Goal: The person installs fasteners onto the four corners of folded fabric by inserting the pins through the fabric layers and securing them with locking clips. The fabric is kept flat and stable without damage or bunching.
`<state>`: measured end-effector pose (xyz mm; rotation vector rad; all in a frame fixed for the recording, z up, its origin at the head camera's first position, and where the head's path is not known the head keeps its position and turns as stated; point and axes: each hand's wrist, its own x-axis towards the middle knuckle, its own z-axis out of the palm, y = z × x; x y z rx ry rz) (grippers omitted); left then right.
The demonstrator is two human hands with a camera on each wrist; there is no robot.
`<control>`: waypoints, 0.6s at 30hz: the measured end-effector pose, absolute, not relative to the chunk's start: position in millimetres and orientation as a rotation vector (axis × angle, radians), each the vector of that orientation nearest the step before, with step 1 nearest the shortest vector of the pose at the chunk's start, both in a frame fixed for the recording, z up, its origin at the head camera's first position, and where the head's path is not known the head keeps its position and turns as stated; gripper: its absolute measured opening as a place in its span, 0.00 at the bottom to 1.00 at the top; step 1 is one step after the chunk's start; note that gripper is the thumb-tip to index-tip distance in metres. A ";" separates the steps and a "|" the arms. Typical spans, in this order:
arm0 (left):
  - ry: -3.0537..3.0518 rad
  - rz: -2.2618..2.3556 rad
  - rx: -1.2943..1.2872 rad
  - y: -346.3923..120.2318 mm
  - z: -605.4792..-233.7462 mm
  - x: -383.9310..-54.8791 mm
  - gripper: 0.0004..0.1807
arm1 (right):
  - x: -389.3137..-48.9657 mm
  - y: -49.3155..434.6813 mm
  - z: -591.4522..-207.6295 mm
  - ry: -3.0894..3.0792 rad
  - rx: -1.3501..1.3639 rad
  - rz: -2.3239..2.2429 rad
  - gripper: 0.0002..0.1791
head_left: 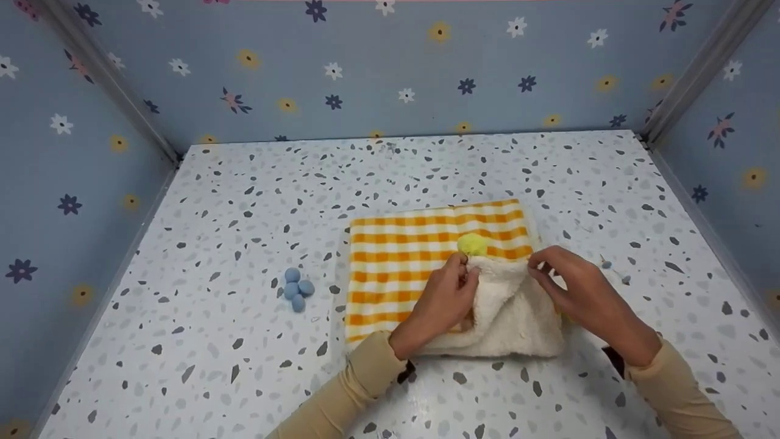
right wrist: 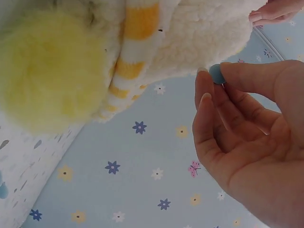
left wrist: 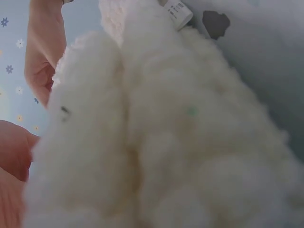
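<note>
A yellow-and-white checked cloth piece [head_left: 390,262] with cream fleece lining [head_left: 524,317] lies on the table, its near right part folded up with the fleece outward. My left hand [head_left: 442,299] pinches the fleece edge near a fluffy yellow pom-pom [head_left: 472,244]. At the right of this edge is my right hand [head_left: 573,286]. The right wrist view shows a small blue ball [right wrist: 217,74] pinched between thumb and fingers of the right hand [right wrist: 256,128]. Fleece [left wrist: 156,118] fills most of the left wrist view and hides the left fingertips there.
Several blue balls [head_left: 292,291] sit in a cluster on the speckled table [head_left: 244,213], left of the cloth. Two small bluish bits [head_left: 606,264] lie right of the right hand. Blue flowered walls [head_left: 390,73] stand at the back and both sides.
</note>
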<state>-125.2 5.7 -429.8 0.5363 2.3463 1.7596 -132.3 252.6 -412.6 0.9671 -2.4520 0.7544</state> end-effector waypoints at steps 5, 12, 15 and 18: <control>2.354 1.745 0.535 4.9 -429.8 -126.6 0.11 | -131.4 247.7 -412.1 -2.456 1.040 0.825 0.18; 2.421 1.716 0.492 6.8 -432.2 -129.4 0.13 | -132.7 238.6 -410.7 -2.431 1.171 0.989 0.16; 2.465 1.708 0.473 7.4 -433.0 -130.3 0.13 | -133.4 236.0 -411.5 -2.426 1.235 1.086 0.16; 2.472 1.717 0.467 7.8 -433.6 -130.8 0.13 | -133.5 234.7 -413.5 -2.431 1.280 1.150 0.15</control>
